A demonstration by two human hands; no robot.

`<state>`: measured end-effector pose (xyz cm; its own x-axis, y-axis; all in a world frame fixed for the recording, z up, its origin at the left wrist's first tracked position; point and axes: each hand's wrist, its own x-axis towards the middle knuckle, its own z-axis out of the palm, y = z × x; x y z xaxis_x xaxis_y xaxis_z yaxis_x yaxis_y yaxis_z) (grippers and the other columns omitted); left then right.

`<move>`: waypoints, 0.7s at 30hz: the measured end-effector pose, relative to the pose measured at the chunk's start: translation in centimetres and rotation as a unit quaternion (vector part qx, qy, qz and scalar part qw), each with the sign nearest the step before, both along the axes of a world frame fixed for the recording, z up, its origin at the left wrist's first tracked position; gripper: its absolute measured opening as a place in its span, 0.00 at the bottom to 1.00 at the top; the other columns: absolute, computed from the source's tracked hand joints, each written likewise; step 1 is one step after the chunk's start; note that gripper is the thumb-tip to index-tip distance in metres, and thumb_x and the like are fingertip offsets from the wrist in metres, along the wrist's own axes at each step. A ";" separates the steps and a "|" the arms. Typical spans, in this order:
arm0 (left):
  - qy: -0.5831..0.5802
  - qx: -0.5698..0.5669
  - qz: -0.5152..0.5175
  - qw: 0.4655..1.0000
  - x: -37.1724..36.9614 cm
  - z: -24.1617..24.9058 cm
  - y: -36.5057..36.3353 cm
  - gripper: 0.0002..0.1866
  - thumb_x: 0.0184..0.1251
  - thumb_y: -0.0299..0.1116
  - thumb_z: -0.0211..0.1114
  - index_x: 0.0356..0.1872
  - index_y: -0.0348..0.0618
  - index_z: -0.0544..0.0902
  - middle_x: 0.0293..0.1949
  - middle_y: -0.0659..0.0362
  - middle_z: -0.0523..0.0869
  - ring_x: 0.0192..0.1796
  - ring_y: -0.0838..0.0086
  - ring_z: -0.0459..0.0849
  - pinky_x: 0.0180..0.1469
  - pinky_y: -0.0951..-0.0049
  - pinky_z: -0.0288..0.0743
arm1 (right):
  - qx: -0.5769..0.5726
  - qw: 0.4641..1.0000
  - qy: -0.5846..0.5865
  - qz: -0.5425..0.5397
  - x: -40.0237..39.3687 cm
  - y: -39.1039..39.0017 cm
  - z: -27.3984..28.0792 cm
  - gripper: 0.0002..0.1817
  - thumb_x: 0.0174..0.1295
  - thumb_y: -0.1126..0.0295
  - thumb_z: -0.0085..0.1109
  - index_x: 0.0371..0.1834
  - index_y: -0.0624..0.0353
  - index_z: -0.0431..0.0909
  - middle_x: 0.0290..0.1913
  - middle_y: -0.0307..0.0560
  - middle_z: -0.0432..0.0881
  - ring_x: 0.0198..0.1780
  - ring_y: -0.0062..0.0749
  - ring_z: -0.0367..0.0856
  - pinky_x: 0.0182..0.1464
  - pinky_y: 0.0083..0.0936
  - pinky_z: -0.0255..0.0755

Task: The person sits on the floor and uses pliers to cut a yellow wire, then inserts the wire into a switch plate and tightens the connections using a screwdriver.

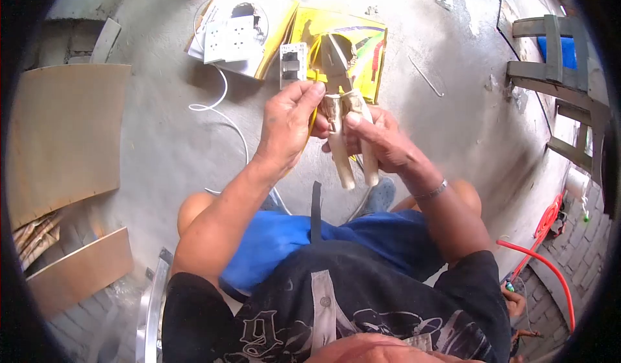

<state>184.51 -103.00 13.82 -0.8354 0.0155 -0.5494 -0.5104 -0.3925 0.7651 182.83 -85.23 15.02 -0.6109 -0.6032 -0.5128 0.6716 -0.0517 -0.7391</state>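
Observation:
Pliers with long pale handles are in my right hand, their jaws pointing away from me. My left hand pinches a yellow wire just left of the pliers' head; the wire runs up in a loop beside the jaws. Behind the hands, a white box with dark modules stands by a yellow package on the floor. White socket plates rest on another box to the left, and a white cable curls down from there.
Wooden boards lean at the left. A grey wooden frame stands at the right, with a red hose below it. A bent white rod lies on the floor. At the lower right, another person's hand shows.

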 end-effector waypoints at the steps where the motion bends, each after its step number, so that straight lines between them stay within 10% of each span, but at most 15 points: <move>1: 0.012 -0.039 -0.001 0.999 -0.2 0.0 0.0 0.14 0.70 0.39 0.61 0.46 0.38 0.81 0.27 0.63 0.82 0.23 0.85 0.79 0.21 0.83 0.72 | -0.020 0.999 -0.041 -0.008 0.0 0.0 -0.3 0.22 0.65 0.52 0.57 0.52 0.60 0.76 0.43 0.41 0.82 0.46 0.26 0.80 0.48 0.32 0.75; 4: 0.036 -0.139 -0.057 0.988 -0.7 -0.1 -1.0 0.15 0.69 0.39 0.61 0.47 0.37 0.82 0.27 0.64 0.81 0.23 0.86 0.76 0.21 0.84 0.69 | -0.046 0.995 -0.076 -0.050 -0.4 -0.7 0.0 0.21 0.63 0.56 0.61 0.50 0.62 0.76 0.41 0.43 0.82 0.45 0.25 0.80 0.48 0.27 0.75; 8: 0.089 -0.240 -0.058 0.965 -1.3 -1.3 -2.1 0.14 0.69 0.36 0.61 0.46 0.37 0.84 0.25 0.67 0.79 0.22 0.88 0.69 0.23 0.87 0.64 | 0.143 0.966 0.215 0.033 -1.5 -0.1 0.7 0.20 0.56 0.59 0.68 0.45 0.63 0.79 0.39 0.41 0.82 0.40 0.19 0.77 0.46 0.22 0.72; 15: 0.080 -0.208 -0.044 0.974 -2.2 -0.4 -3.1 0.11 0.67 0.32 0.63 0.43 0.36 0.85 0.24 0.65 0.79 0.21 0.89 0.69 0.22 0.88 0.62 | 0.058 0.997 -0.021 -0.051 -1.5 0.9 1.6 0.18 0.58 0.57 0.65 0.41 0.62 0.82 0.31 0.42 0.83 0.32 0.21 0.79 0.35 0.20 0.74; 21: 0.109 -0.239 -0.039 0.964 -2.5 -0.4 -3.6 0.09 0.66 0.30 0.63 0.41 0.36 0.85 0.23 0.65 0.80 0.23 0.88 0.71 0.24 0.86 0.64 | 0.218 0.963 0.124 0.097 -0.9 0.9 -0.5 0.18 0.57 0.55 0.66 0.35 0.61 0.81 0.26 0.38 0.79 0.27 0.20 0.74 0.31 0.22 0.69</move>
